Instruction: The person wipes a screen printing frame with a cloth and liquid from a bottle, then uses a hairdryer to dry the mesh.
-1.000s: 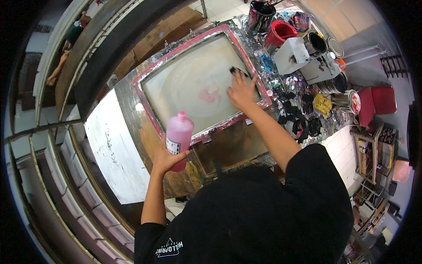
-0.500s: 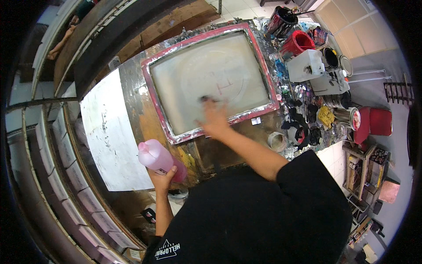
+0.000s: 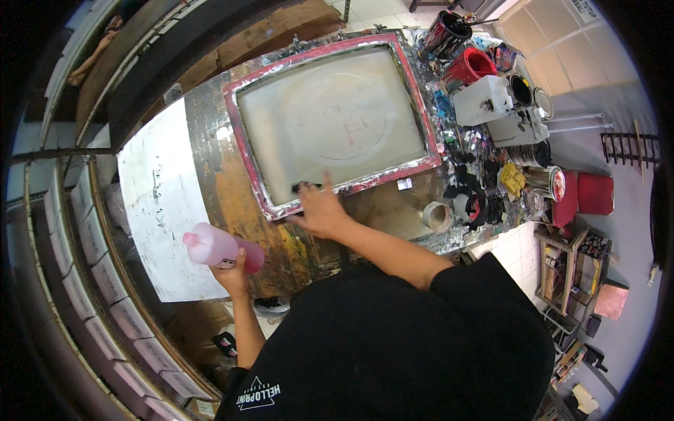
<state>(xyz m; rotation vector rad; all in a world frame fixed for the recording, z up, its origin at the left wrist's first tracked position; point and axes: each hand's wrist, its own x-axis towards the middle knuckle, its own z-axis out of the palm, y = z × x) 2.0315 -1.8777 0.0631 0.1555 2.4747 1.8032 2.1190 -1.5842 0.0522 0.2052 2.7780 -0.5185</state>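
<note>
A bottle of pink liquid lies tilted in the grip of my left hand, its capped end pointing left. It is held off the near left side of the worktable. My right hand presses a small dark rag at the near left corner of a screen-printing frame. The frame has a worn red rim with whitish smears. Across its pale mesh run a faint large circle and some reddish marks. My fingers partly cover the rag.
A large white sheet covers the table's left end. At right stand a red bucket, white jugs, paint cans and a yellow cloth. A roll of tape lies near the front edge. Shelves line the left.
My right hand has moved the rag left and nearer, from the mesh's lower middle to the frame's corner. The bottle in my left hand has shifted left. The view has tilted slightly.
</note>
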